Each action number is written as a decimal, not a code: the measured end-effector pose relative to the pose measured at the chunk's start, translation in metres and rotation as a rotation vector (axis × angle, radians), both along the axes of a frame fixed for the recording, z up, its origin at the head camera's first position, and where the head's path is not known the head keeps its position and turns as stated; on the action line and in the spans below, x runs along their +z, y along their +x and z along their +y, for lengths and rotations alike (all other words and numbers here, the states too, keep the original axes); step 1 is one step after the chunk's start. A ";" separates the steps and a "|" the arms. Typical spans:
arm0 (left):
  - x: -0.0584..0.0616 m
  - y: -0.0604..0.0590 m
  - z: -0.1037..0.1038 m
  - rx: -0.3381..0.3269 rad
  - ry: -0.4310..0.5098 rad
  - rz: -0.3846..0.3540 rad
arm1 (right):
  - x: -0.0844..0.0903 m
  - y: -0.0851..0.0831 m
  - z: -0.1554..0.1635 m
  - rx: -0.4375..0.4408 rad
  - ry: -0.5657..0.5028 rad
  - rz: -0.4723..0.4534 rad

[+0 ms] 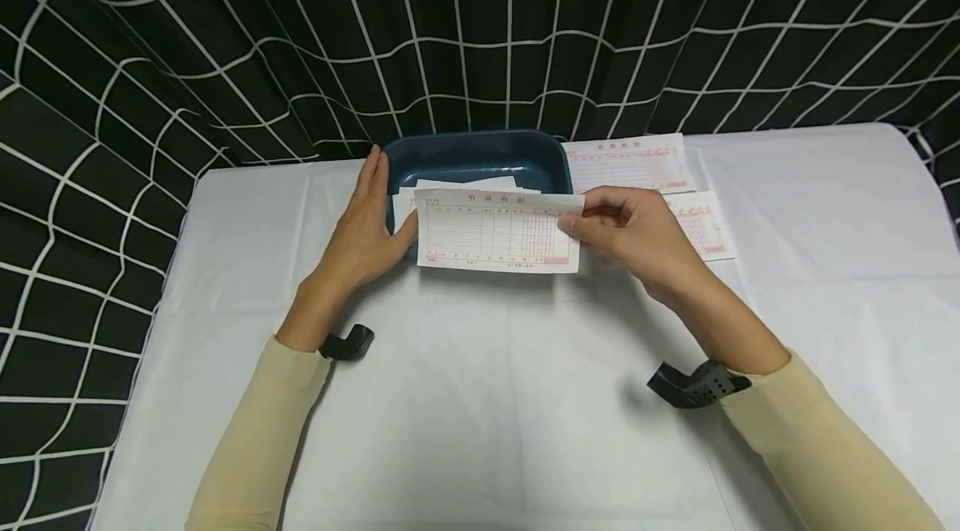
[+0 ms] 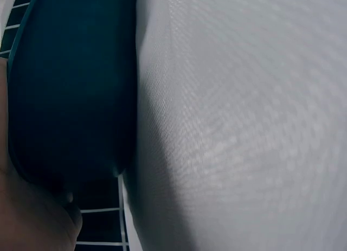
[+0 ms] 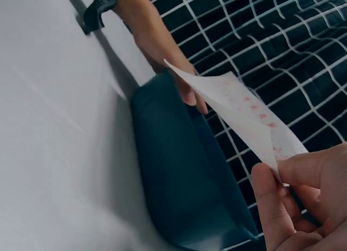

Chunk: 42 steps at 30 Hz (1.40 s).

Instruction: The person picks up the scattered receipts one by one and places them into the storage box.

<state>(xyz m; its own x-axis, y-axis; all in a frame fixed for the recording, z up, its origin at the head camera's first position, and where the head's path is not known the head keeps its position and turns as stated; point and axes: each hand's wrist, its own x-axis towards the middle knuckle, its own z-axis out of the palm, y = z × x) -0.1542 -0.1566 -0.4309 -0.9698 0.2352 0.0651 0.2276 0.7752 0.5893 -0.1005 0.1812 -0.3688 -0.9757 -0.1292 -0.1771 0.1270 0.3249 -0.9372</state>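
Note:
My right hand (image 1: 637,235) pinches a white receipt slip (image 1: 487,235) with red print by its right end, thumb on the printed face. The slip is in front of and above the near side of a dark blue plastic bin (image 1: 480,142). In the right wrist view, the slip (image 3: 249,115) bends between thumb and fingers. My left hand (image 1: 363,222) rests at the bin's left end, fingers straight along the side, thumb near the slip's left edge. Other white slips (image 1: 403,202) lie in the bin, partly hidden behind the held one.
Right of the bin, a printed slip (image 1: 626,164) lies on the white-covered table (image 1: 480,398), with another (image 1: 705,224) nearer, partly behind my right hand. Black cloth with a white grid (image 1: 480,22) rises behind the bin and along the left. Both wrists wear black camera mounts (image 1: 693,385).

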 end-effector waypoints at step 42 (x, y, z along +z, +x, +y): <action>0.005 0.000 0.001 0.002 -0.037 -0.036 | 0.004 -0.072 -0.018 0.036 0.221 0.188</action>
<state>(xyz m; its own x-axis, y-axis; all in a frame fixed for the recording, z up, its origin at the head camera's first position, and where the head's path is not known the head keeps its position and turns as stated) -0.1545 -0.1552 -0.4263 -0.9718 0.2347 0.0217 0.2052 0.7971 0.5678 -0.1728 0.1633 -0.3646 -0.9895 -0.1431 -0.0217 -0.0573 0.5250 -0.8492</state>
